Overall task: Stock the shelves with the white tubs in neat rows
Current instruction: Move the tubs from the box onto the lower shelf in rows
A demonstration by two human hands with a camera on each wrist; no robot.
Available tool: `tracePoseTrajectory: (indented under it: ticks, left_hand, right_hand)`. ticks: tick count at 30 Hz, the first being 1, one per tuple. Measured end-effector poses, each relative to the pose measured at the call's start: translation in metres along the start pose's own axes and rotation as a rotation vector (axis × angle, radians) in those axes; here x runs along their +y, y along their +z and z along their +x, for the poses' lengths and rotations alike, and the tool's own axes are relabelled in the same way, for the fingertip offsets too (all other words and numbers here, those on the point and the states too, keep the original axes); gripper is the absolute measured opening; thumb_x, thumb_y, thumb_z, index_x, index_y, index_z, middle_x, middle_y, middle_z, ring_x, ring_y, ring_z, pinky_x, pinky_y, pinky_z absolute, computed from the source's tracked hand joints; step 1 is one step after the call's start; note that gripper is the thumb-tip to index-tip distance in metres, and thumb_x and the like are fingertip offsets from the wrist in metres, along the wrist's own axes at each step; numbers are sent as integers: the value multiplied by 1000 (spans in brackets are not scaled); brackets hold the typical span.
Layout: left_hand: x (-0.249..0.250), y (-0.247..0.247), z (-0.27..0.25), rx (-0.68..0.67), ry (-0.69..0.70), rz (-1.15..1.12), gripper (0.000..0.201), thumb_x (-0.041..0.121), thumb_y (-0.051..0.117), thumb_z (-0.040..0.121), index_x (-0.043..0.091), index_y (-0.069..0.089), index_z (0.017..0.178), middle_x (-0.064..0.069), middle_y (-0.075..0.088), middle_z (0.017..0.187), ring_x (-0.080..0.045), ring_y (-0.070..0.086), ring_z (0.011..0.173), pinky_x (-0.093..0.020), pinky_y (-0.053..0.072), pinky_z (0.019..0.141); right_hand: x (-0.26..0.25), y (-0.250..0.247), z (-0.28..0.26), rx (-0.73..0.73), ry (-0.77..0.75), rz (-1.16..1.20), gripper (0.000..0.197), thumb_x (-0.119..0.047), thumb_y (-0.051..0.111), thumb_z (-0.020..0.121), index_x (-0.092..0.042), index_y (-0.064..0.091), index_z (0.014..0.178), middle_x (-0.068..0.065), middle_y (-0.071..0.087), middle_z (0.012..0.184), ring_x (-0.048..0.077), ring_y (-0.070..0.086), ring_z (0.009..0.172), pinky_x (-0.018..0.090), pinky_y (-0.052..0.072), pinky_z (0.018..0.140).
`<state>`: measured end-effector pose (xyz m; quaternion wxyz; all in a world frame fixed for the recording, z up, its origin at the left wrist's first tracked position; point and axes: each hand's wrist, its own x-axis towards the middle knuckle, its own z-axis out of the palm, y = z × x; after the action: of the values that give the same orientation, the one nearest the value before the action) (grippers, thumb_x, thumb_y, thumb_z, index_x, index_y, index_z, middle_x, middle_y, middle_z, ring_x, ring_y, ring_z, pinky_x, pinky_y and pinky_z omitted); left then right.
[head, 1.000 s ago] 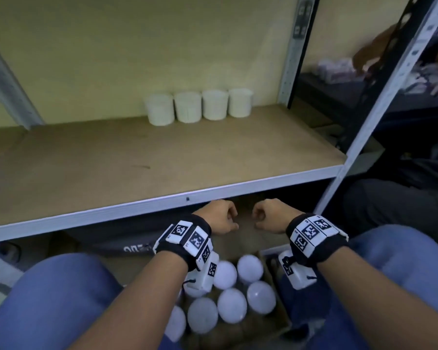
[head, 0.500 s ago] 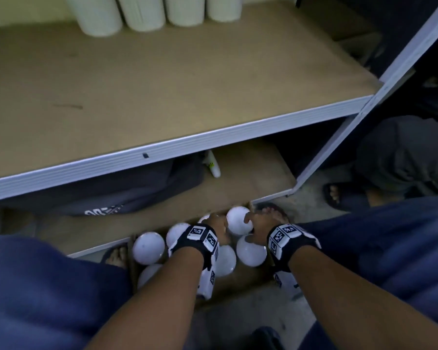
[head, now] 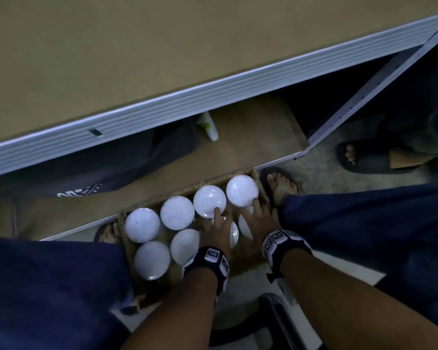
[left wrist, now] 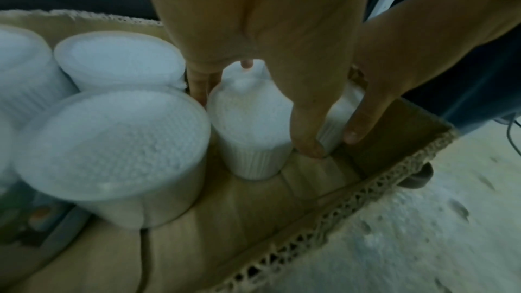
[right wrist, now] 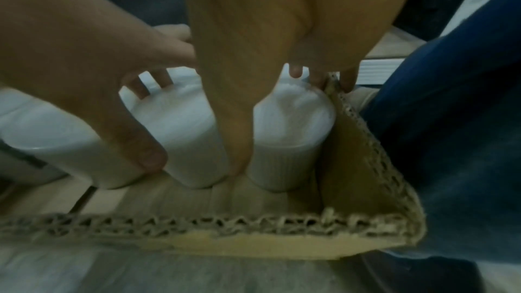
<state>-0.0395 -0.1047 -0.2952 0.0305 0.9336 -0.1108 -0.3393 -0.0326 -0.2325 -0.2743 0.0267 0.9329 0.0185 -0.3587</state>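
Observation:
Several white tubs point(head: 177, 212) stand upright in an open cardboard box point(head: 248, 264) on the floor between my feet. My left hand point(head: 219, 223) reaches down over a near-row tub point(left wrist: 251, 124), its thumb point(left wrist: 307, 146) down the tub's right side and its fingers behind it. Beside it, my right hand point(head: 257, 218) holds the neighbouring tub point(right wrist: 290, 133) by the box's right wall, thumb point(right wrist: 236, 159) on the tub's left, fingers at its back. Both tubs stand on the box floor. The wooden shelf point(head: 162, 46) lies above; its back row is out of view.
The shelf's white metal front edge point(head: 213, 93) overhangs the box. On the lower shelf lie a dark bag point(head: 111, 168) and a white bottle point(head: 209, 126). My sandalled foot point(head: 280, 185) touches the box; another person's foot point(head: 357, 155) is to the right.
The view has tipped down from the shelf to the box. Both hands dropped from below the shelf edge into the box and came round two near-row tubs.

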Motion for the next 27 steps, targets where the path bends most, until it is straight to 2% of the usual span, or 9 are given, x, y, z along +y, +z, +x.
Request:
tracePoseTrajectory:
  ticks: [2, 5, 10, 14, 17, 19, 21, 24, 27]
  left_hand:
    - [-3, 2, 0, 27, 8, -7, 82, 26, 65, 76, 32, 22, 145, -8, 18, 150, -39, 42, 125, -46, 42, 103]
    - [-5, 3, 1, 55, 22, -38, 74, 26, 67, 75, 32, 30, 139, -7, 19, 148, -38, 47, 120, -44, 46, 98]
    - [-7, -23, -3, -63, 18, -154, 98, 45, 77, 58, 37, 22, 139, -3, 27, 133, -40, 48, 116, -50, 44, 98]
    - [-12, -66, -14, -147, 26, -236, 98, 46, 75, 59, 34, 23, 141, -4, 25, 140, -37, 39, 127, -52, 40, 104]
    - [-17, -103, -24, -132, 60, -246, 96, 43, 80, 57, 28, 32, 140, -5, 32, 138, -29, 40, 129, -44, 43, 103]
    - [-22, -128, -36, -89, 92, -272, 86, 40, 83, 56, 24, 44, 131, -3, 42, 129, -25, 48, 121, -34, 47, 94]
    - [-26, -152, -50, -50, 100, -305, 78, 38, 84, 56, 25, 49, 124, -2, 44, 121, -23, 51, 111, -30, 49, 86]
    - [-31, -187, -77, 35, 103, -319, 77, 43, 83, 53, 28, 51, 122, 1, 47, 117, -21, 53, 100, -33, 52, 82]
    - [-30, -220, -112, 80, 115, -274, 85, 46, 82, 57, 28, 45, 132, -3, 41, 120, -23, 50, 105, -33, 51, 81]
  right_hand:
    - [0, -2, -1, 32, 19, -13, 64, -46, 77, 65, -31, 60, 124, 16, 55, 126, 40, 61, 99, 49, 51, 83]
    - [4, -7, -1, 46, -20, 18, 69, -43, 66, 79, -30, 38, 141, 14, 30, 145, 39, 43, 124, 48, 38, 99]
    - [4, -31, -10, -29, -26, 89, 88, -45, 75, 65, -32, 30, 140, 10, 22, 145, 38, 35, 129, 49, 33, 102]
    - [6, -63, -26, -21, -1, 83, 83, -42, 72, 68, -32, 30, 139, 14, 15, 151, 41, 29, 133, 54, 29, 108]
    - [9, -93, -38, -8, 30, 76, 82, -40, 64, 77, -26, 21, 146, 15, 6, 157, 43, 13, 144, 54, 20, 116]
    - [6, -122, -47, -11, -1, 116, 82, -43, 62, 75, -26, 24, 146, 13, 13, 157, 43, 15, 143, 56, 24, 114]
    - [0, -152, -61, 6, -64, 119, 81, -40, 73, 68, -24, 38, 139, 11, 28, 146, 41, 26, 137, 52, 37, 107]
    - [-2, -192, -94, 105, -85, 85, 92, -39, 82, 59, -32, 36, 139, 7, 22, 140, 40, 31, 130, 47, 45, 97]
    - [-1, -224, -130, 194, -137, 56, 84, -39, 81, 61, -34, 39, 133, 5, 27, 129, 36, 35, 121, 45, 44, 95]
